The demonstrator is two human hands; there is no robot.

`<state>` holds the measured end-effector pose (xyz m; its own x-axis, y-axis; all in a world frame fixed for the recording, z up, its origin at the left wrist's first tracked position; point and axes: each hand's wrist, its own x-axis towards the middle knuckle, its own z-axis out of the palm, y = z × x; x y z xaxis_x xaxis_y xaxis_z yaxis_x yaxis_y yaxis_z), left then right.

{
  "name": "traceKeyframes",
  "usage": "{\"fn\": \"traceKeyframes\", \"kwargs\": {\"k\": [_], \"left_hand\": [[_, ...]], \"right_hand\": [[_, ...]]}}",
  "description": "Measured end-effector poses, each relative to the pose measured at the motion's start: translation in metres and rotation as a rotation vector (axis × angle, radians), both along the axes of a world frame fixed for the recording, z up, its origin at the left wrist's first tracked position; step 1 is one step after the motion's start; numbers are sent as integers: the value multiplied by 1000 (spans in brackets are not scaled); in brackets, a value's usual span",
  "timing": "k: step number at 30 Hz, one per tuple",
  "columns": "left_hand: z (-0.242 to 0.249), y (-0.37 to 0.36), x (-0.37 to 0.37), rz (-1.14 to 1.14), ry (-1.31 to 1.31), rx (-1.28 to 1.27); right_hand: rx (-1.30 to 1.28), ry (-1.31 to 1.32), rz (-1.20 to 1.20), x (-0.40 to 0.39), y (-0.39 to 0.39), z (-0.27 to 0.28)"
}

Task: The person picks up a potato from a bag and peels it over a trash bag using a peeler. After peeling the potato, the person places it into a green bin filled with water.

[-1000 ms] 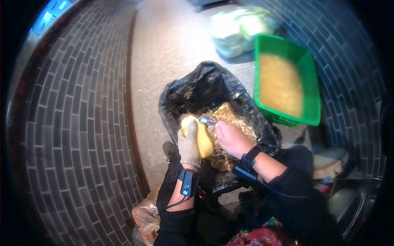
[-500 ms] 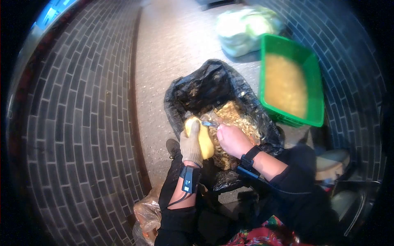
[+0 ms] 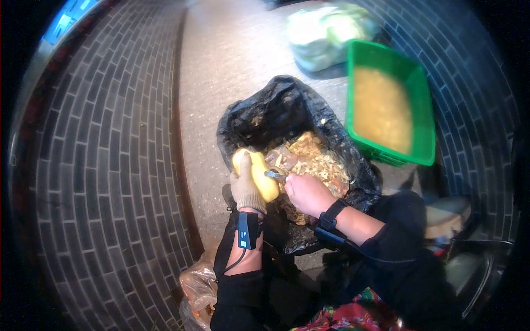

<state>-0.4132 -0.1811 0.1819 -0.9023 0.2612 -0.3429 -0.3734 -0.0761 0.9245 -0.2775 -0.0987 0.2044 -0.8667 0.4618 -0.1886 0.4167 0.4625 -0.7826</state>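
My left hand (image 3: 244, 186), in a beige knit glove, is closed round a large, peeled yellow potato (image 3: 265, 183). My right hand (image 3: 309, 193) is bare and grips a peeler (image 3: 274, 174), its metal head pointing left. A small gap separates the peeler's head from the potato's right side. Both hands are above an open black plastic bag (image 3: 259, 118), which holds a heap of peelings (image 3: 323, 161). The fingers of my right hand cover most of the peeler's handle.
A green crate (image 3: 422, 110) with blurred yellowish contents stands at the right. Behind it lies a clear bag of pale green vegetables (image 3: 328, 36). Another plastic bag (image 3: 200, 284) sits by my left leg. Brick-patterned walls (image 3: 121, 138) rise on both sides.
My left hand and the potato have shifted left and slightly up. My right hand has moved a little left and down, and the peeler has come away from the potato's upper part.
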Motion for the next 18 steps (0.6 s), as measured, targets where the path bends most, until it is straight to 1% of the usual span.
{"fn": "traceKeyframes", "kwargs": {"k": [1,3,4,6,7,8,9,10,11,12,14,15,16,18], "left_hand": [[-2,1,-1,-4,2,-1],[-17,-1,-4,-6,-84,98],[-24,-4,-8,-11,-83,93],[-35,-11,-22,-63,-324,358],[-21,-10,-24,-66,-343,380],[-42,-18,-43,-70,-339,378],[-43,-16,-57,-269,-195,574],[-46,-16,-64,-469,-47,766],[-53,-21,-60,-219,-246,821],[-43,-13,-56,-214,-246,825],[-31,-7,-52,-130,-354,733],[-27,-3,-41,-85,-252,612],[-19,-1,-36,-79,-250,616],[-9,3,-28,-227,-368,624]], "right_hand": [[-1,2,-4,0,1,0],[37,24,35,3,2,0],[32,25,30,4,1,-1],[15,-28,87,6,-2,-2],[12,-22,82,9,-6,-5],[71,-27,176,13,-12,-10],[132,-34,270,17,-19,-14],[87,-31,246,20,-28,-16],[114,-10,207,21,-30,-20],[145,9,176,21,-30,-20],[70,-97,159,15,-6,-11],[67,-57,96,15,5,-6],[44,-76,38,15,17,12],[33,21,-60,13,32,7]]}}
